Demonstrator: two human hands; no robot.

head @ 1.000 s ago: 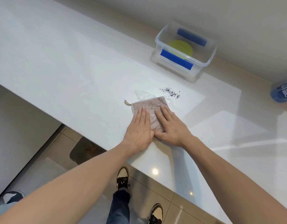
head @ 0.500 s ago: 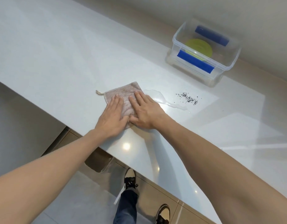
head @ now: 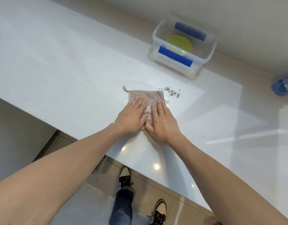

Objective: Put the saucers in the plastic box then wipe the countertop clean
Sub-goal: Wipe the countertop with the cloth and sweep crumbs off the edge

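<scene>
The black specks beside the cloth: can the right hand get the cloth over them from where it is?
Probably yes. The black specks lie just past the cloth's far right corner, with only bare countertop between. The right hand lies flat on the cloth, and the plastic box sits well beyond.

Bright, perhaps overhead; glare spots.

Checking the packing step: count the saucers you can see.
1: a yellow-green round saucer lies flat on the bottom of the clear plastic box with blue clips at the countertop's far side. More may be stacked beneath it, hidden.
</scene>
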